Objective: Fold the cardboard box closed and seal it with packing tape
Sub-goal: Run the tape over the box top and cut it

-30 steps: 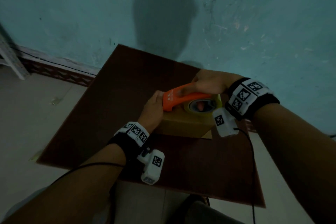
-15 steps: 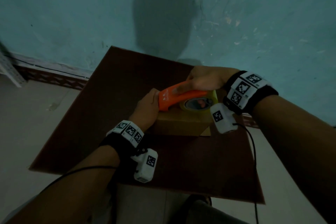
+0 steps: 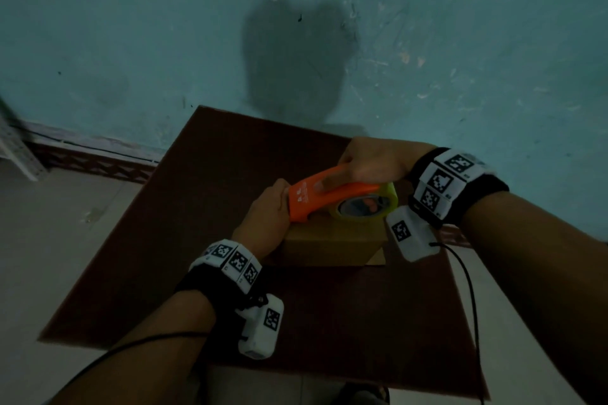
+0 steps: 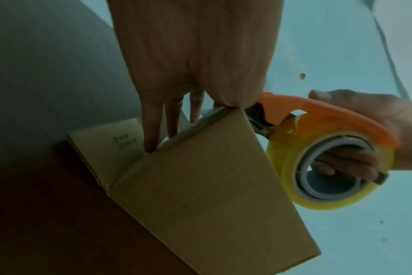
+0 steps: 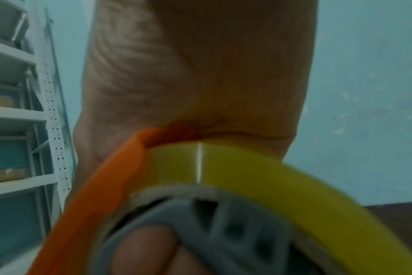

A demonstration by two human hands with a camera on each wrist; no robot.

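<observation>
A small brown cardboard box stands on a dark brown table, its top flaps folded down. My left hand presses the box's left end, fingers straight down that side beside a loose end flap. My right hand grips an orange tape dispenser holding a yellow tape roll. Its nose sits at the box's top left edge, against my left hand. In the right wrist view, fingertips curl through the roll's grey core under the dispenser.
A teal wall rises just behind the table. White metal shelving stands off to the left, on a pale tiled floor. A cable hangs from my right wrist over the table's right side.
The dispenser's nose has dipped slightly toward the box's left top edge, still against my left hand. Both hands keep their hold; the view has shifted a little.
</observation>
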